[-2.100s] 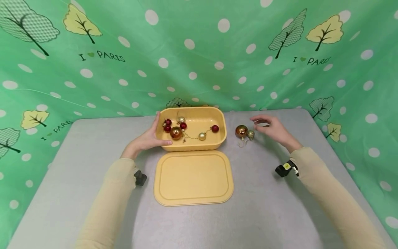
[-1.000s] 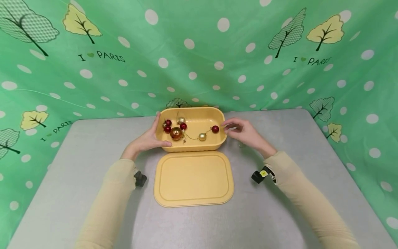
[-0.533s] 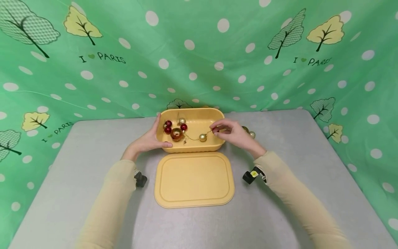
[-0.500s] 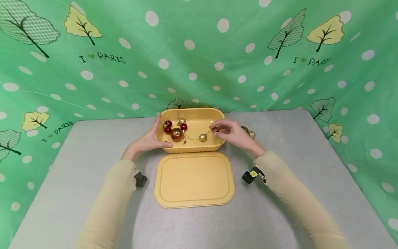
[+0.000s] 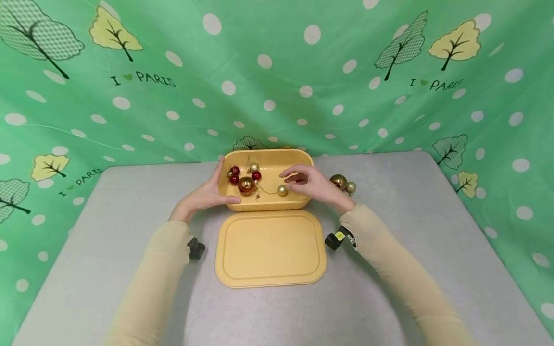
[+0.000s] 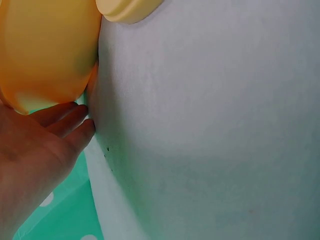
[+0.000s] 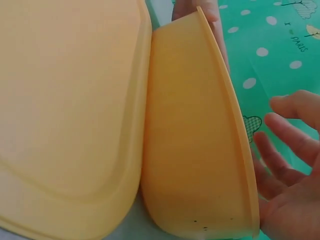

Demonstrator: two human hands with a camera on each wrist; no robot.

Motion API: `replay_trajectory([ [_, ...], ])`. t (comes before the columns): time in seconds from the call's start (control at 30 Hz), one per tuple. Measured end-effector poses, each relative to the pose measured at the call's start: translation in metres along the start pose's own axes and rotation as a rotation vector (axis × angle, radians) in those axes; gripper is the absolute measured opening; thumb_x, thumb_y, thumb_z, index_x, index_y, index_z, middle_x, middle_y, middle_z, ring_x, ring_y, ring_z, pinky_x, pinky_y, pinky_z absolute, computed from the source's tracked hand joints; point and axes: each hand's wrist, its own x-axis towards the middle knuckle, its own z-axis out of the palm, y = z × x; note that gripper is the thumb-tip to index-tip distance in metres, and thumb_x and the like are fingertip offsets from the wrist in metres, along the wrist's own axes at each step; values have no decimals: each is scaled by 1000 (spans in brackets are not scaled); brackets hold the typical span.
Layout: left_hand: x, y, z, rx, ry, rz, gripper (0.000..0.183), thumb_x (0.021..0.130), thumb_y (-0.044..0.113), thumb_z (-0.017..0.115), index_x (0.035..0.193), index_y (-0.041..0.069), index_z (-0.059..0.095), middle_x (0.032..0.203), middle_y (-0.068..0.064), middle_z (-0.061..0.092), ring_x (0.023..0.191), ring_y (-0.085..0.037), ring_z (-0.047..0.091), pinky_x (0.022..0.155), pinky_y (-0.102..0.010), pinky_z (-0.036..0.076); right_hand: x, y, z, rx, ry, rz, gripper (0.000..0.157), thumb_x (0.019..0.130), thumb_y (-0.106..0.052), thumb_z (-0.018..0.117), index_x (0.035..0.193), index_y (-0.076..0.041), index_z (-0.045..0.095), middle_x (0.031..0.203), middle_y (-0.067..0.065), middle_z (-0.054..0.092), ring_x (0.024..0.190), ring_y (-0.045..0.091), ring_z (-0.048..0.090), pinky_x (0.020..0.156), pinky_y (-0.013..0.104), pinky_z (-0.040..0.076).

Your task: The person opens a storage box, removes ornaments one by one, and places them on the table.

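Note:
A yellow plastic box (image 5: 268,206) stands near the table's back edge, its mouth facing up. My left hand (image 5: 203,194) holds its left end, thumb at the front rim and fingers along the far side. Inside are Christmas baubles: a large amber one (image 5: 246,186), a small gold one (image 5: 282,191), a glittery gold one (image 5: 254,167) and several dark red ones (image 5: 256,176). Over the right end hovers my right hand (image 5: 318,185), beside the small gold bauble. In the right wrist view its fingers (image 7: 280,160) are spread, nothing seen between them. It hides the right-hand red bauble.
The box's yellow lid (image 5: 270,250) lies flat on the grey table (image 5: 381,298), directly in front of the box. Right of the box rest a large brown-gold bauble (image 5: 338,181) and a glittery gold one (image 5: 351,187). A green cloth (image 5: 277,72) hangs behind the table.
My right hand has moved left from beside the loose baubles, over the right rim into the box, past the red bauble towards the small gold one. The left hand stays at the box.

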Motion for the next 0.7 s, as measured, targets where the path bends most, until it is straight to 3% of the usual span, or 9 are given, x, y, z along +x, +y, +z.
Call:
replay_trajectory([
  [0.3, -4, 5, 0, -4, 4, 4, 130, 77, 22, 82, 149, 20, -26, 156, -13, -23, 142, -45, -3, 113, -55, 5, 16, 3, 4, -63, -102, 62, 37, 90, -2, 64, 124, 11, 56, 122, 29, 55, 104, 33, 62, 84, 34, 52],
  [0.53, -4, 7, 0, -25, -8, -8, 130, 77, 18, 82, 149, 17, -26, 155, -16, -23, 141, -47, -4, 113, -56, 3, 21, 5, 4, -138, -124, 115, 42, 88, -6, 67, 126, 8, 56, 125, 26, 55, 111, 35, 58, 94, 38, 47],
  [0.7, -3, 3, 1, -27, 0, 11, 130, 77, 18, 82, 150, 20, -25, 156, -14, -23, 141, -46, -4, 113, -56, 4, 27, 7, 5, -166, -168, 119, 42, 86, 0, 67, 124, 12, 55, 123, 27, 56, 113, 38, 56, 98, 38, 46],
])
